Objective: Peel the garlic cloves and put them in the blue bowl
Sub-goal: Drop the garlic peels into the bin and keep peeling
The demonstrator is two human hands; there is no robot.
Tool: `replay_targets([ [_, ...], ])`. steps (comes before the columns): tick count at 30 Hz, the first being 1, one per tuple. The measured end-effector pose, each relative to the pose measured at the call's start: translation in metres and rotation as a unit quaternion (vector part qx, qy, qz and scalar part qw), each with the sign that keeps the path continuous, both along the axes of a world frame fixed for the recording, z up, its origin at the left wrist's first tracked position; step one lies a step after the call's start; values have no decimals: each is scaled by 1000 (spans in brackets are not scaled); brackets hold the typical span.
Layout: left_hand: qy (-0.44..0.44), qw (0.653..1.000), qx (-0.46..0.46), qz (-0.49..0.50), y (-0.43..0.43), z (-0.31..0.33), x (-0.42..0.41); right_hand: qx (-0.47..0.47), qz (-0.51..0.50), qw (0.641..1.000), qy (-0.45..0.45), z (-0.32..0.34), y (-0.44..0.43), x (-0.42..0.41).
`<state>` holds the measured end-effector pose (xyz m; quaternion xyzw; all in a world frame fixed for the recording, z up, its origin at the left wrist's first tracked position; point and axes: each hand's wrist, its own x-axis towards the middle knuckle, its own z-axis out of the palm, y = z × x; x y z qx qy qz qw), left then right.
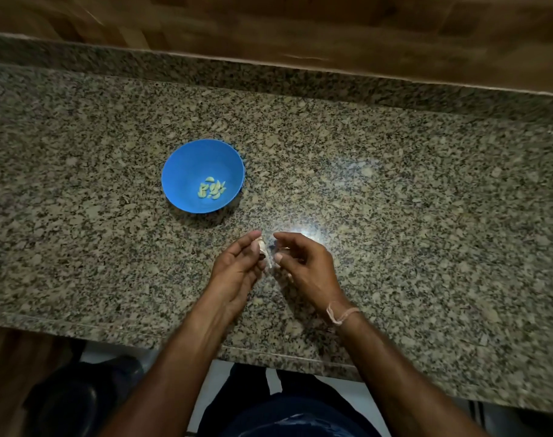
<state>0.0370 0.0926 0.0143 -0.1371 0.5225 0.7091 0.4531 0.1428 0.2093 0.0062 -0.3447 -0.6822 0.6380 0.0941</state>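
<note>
Head view, left hand (237,266) fingers pinching papery garlic clove (263,247), right hand (303,263) seemingly empty-curled

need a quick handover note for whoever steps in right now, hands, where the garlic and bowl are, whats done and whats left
Left hand: fingers curled round a garlic clove, held just above the granite counter.
Right hand: beside the clove, fingertips curled toward it; whether it pinches skin is too blurred to tell.
Blue bowl: on the counter, beyond the hands and to their left, apart from them.
Done: a small pile of peeled cloves lies in the bowl.
Left: finish peeling the clove in hand and drop it in the bowl. No other unpeeled cloves are clearly visible.
</note>
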Motion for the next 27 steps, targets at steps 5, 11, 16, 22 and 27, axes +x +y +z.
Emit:
replay_targets([
  [5,-52,993,94,37,4,17,11,-41,-4,996,80,24,0,3],
  [11,-15,995,101,20,7,25,14,-41,-16,995,92,30,2,6],
  [16,23,997,79,8,8,26,17,-73,-40,992,96,28,2,9],
  [22,32,997,65,8,12,28,18,-85,-34,990,108,29,6,9],
  [27,42,998,47,14,14,33,19,-74,-32,989,126,28,9,11],
])
